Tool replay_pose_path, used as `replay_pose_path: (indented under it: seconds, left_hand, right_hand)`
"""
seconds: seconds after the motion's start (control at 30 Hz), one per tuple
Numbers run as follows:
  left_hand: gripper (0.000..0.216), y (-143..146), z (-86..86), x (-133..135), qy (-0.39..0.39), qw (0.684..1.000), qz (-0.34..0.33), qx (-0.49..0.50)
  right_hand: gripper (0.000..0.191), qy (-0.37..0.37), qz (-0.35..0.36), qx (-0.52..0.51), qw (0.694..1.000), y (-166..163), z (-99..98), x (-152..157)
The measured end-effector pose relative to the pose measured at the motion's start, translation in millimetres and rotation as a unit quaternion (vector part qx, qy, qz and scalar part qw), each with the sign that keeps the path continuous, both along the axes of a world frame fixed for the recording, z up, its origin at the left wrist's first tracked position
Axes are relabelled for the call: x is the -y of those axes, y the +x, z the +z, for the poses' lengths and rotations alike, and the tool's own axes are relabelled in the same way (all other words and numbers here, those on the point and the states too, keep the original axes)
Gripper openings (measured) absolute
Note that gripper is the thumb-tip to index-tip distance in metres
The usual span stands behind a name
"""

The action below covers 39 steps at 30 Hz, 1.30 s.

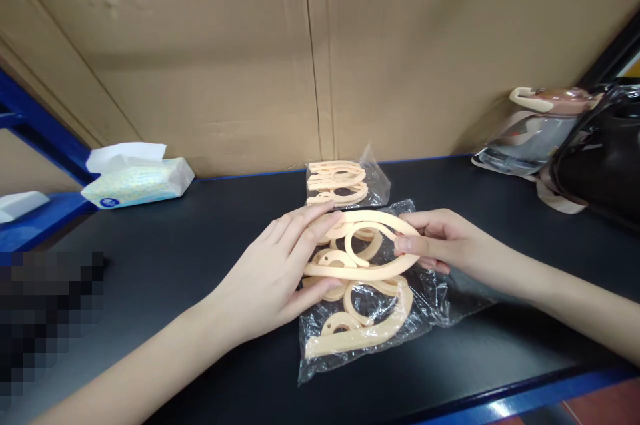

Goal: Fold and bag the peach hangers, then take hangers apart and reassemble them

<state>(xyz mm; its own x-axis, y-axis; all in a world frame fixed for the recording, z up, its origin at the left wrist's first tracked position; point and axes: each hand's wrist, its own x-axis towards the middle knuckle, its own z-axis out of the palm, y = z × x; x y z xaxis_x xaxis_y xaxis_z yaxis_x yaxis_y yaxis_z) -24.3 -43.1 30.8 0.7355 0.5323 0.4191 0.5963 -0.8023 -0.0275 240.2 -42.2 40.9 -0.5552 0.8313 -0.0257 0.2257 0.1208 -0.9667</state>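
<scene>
A cream-coloured folding clothes hanger (pixel 380 272), curved and folded up, is held level above a clear plastic bag (pixel 320 368). My right hand (pixel 443 242) pinches its rounded right end between thumb and fingers. On its left end my left hand (pixel 295 258) has its fingers along the far side and its thumb on the near side. Inside the bag beneath lie more folded hangers (pixel 360 338) of the same colour, partly hidden by the held one and my left hand.
Behind my hands, a second clear bag with stacked hangers (pixel 345 178) sits near the cardboard wall (pixel 225 78). A tissue pack (pixel 140 182) lies at the left of the black table (pixel 240 198). On the right are a tilted water bottle (pixel 533 135) and a dark bag-like object (pixel 600 158).
</scene>
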Motion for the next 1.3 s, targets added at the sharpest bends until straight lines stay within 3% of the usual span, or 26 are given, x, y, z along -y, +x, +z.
replay_pose_path:
  seconds: [0.5, 0.67, 0.9, 1.0, 1.1, 1.2, 1.3]
  left_hand:
    - [0.062, -7.1, 4.1, -6.5, -0.004, 0.998, 0.024, 0.054]
    - [0.065, -8.7, 6.0, -6.4, 0.040, 0.998, 0.019, 0.035]
    - [0.063, -8.0, 8.5, -3.8, 0.085, 0.995, 0.023, 0.052]
    - [0.062, -7.9, 9.0, -2.7, 0.101, 0.993, 0.020, 0.064]
    - [0.062, -7.7, 8.5, -1.6, 0.110, 0.992, 0.016, 0.065]
    - [0.062, -5.3, 7.3, -0.2, 0.112, 0.992, 0.010, 0.064]
    - [0.062, -0.3, 6.6, 2.8, 0.115, 0.991, 0.006, 0.067]
  right_hand:
    - [0.027, -0.034, -0.023, -0.035, 0.999, 2.6, -1.1, -3.5]
    - [0.026, -0.048, -0.017, -0.038, 0.998, 3.4, -3.4, -4.7]
    - [0.030, 0.019, -0.003, -0.008, 1.000, 2.6, 1.2, -3.7]
    - [0.030, 0.092, -0.036, 0.043, 0.994, 4.8, 1.9, -1.4]
    - [0.031, 0.260, -0.097, 0.115, 0.954, 7.3, 0.3, -0.3]
    - [0.053, 0.465, -0.098, 0.177, 0.862, 7.6, -2.1, -0.1]
    - [0.062, 0.590, -0.035, 0.226, 0.775, 4.8, -3.8, 3.1]
